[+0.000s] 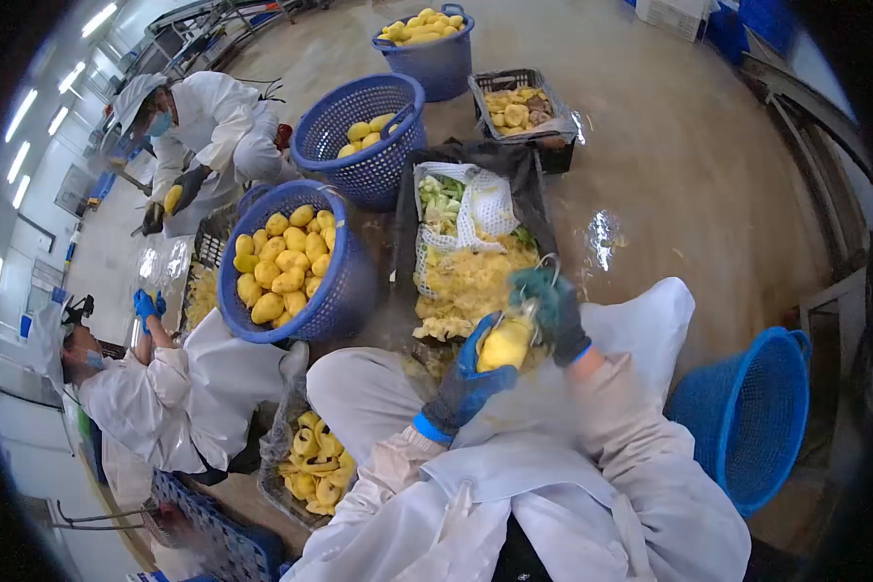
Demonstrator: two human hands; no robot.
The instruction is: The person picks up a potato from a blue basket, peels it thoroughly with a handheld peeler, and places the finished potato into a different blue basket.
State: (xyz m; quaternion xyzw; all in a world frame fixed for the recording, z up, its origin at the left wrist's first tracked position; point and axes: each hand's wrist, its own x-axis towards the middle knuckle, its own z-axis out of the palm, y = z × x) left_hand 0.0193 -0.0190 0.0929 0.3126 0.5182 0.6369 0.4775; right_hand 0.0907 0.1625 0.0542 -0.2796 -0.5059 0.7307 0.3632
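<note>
Gloved left hand (468, 380) is gripping a yellow fruit (504, 344) over the lap, fingers clamped around it; right hand (553, 308) is closing on a peeler. Peelings (470, 286) are piling ahead, and a basket (344, 291) is holding many peeled fruits.

Four round blue baskets are counted: one heaped with peeled yellow fruit (291, 267), one partly filled (364, 136), one full at the far end (427, 44), and one empty basket (747, 417). Two dark crates of cut fruit (519, 102) (310, 461) are seen. Two co-workers in white (213, 126) (155, 398) are counted nearby.
</note>
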